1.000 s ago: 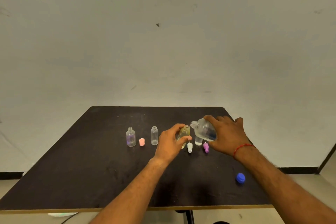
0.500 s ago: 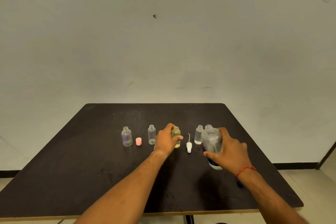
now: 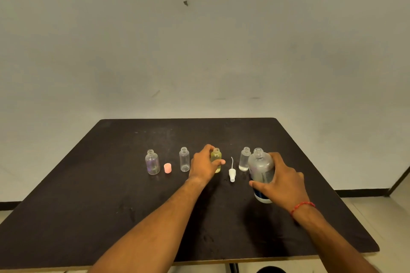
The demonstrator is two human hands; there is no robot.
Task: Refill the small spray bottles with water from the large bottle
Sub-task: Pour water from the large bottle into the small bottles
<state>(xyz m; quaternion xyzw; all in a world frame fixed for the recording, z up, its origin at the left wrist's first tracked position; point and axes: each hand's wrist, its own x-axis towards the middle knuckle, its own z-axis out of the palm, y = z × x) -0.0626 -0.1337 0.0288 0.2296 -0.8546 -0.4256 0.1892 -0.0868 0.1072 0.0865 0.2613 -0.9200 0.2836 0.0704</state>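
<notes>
Dark and scuffed, the tabletop (image 3: 111,206) stands against a pale wall (image 3: 199,51) and carries a row of open bottles. At the right end of that row is the large bottle (image 3: 260,168), upright and uncapped, clear with a blue band near its base. It sits nearer the front edge than the small ones; whether its base rests on the tabletop or hangs just above it I cannot tell. The right grip (image 3: 281,182) is wrapped round its body from the right side, thumb across the front, holding it. A red thread bracelet (image 3: 302,206) circles that wrist. Just behind and left of the large bottle stands a small clear bottle (image 3: 244,159) with water in its bottom, neck open. Left of that a white spray pump (image 3: 232,172) lies on the tabletop, its thin tube pointing away. Next comes the yellowish small bottle (image 3: 216,157), upright and open, held by the left grip (image 3: 203,166), whose fingers curl round it from the left with the thumb across its front. Farther left stand a second clear small bottle (image 3: 184,159), then a pink cap (image 3: 167,168), then a purple-tinted small bottle (image 3: 152,163), all apart from one another.
</notes>
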